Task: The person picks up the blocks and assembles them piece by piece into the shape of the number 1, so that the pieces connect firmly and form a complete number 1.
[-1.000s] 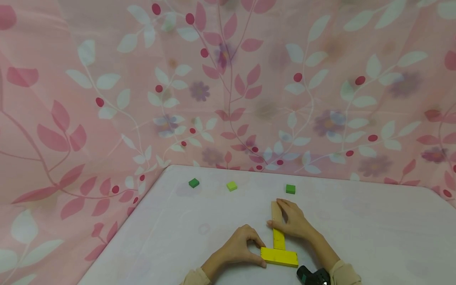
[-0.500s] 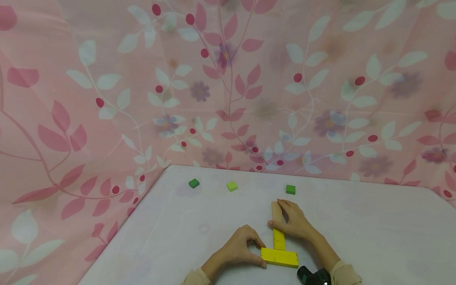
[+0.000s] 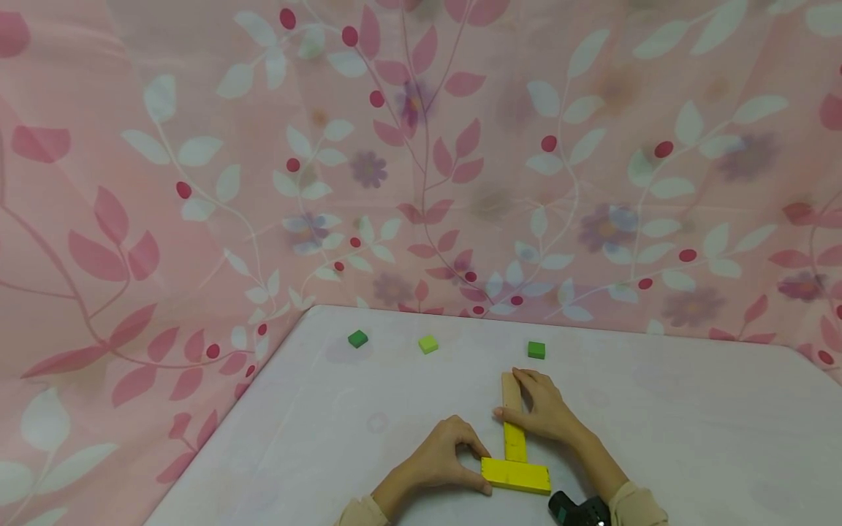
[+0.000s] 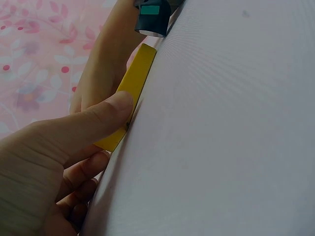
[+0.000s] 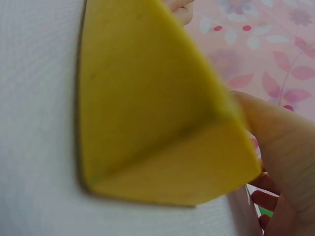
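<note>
A yellow wooden block point(image 3: 516, 475) lies crosswise near the table's front in the head view. My left hand point(image 3: 444, 459) pinches its left end between thumb and fingers; in the left wrist view the thumb presses on the yellow face. A second yellow block point(image 3: 515, 443) runs away from its middle, forming an upside-down T. Beyond that, in line, lies a pale wooden block point(image 3: 510, 389). My right hand point(image 3: 544, 409) grips the pale block, fingertips at its far end and thumb across near where it meets the yellow one. The right hand partly hides both.
Along the back of the white table point(image 3: 296, 438) lie a dark green block point(image 3: 358, 339), a lime block point(image 3: 428, 344) and another green block point(image 3: 536, 351). A black wrist camera point(image 3: 580, 508) sits by the right sleeve. A pink floral curtain point(image 3: 421, 161) hangs behind.
</note>
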Demonstrator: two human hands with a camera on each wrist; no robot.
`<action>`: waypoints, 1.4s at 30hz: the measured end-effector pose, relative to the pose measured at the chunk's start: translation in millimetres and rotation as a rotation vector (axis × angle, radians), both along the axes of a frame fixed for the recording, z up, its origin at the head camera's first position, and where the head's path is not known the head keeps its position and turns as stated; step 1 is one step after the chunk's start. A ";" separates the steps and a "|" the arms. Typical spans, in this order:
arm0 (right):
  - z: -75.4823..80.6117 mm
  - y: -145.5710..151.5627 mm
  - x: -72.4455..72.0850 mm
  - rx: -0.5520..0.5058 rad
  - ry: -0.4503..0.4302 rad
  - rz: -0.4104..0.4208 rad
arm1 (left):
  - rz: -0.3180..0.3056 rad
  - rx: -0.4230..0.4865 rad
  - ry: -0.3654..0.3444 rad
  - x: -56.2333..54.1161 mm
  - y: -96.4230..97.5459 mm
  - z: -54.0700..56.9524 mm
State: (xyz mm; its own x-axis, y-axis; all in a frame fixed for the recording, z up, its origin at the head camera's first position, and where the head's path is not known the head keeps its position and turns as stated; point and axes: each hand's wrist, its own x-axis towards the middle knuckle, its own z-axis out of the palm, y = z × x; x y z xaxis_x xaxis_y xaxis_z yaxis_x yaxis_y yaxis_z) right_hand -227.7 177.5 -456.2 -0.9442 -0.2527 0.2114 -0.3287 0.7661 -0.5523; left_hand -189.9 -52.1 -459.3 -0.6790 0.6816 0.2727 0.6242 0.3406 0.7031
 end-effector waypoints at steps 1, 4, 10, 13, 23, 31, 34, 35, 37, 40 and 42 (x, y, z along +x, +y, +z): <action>0.0 -0.1 0.1 0.001 -0.001 -0.001 | 0.000 0.000 0.001 0.2 0.1 0.0; -0.1 -0.1 0.4 0.000 -0.001 -0.004 | -0.002 -0.002 0.009 0.4 0.3 0.2; -1.1 0.2 0.5 0.004 -0.002 -0.004 | -0.004 -0.006 0.022 0.0 0.3 -0.5; -1.6 0.5 0.3 0.007 -0.007 -0.005 | -0.005 -0.004 0.017 -0.3 0.2 -1.1; -1.0 12.2 -1.4 -0.071 -0.054 0.069 | -0.006 0.001 0.011 -1.4 -0.1 -2.4; 2.6 25.2 -4.1 -0.171 -0.109 0.180 | -0.001 0.004 -0.007 -0.6 -0.6 -0.7; 3.0 26.0 -4.7 -0.167 -0.150 0.180 | -0.002 0.004 -0.008 -0.6 -0.7 -0.3; 2.7 26.0 -5.0 -0.157 -0.163 0.176 | -0.003 0.005 -0.008 -0.5 -0.7 -0.2; 2.3 25.3 -5.1 -0.142 -0.180 0.164 | -0.004 0.004 -0.004 -0.5 -0.6 -0.2; 1.4 24.2 -5.4 -0.131 -0.182 0.159 | -0.004 0.000 0.001 -0.6 -0.6 -0.7; 0.8 23.8 -5.3 -0.133 -0.177 0.159 | -0.003 0.000 0.005 -0.8 -0.6 -1.1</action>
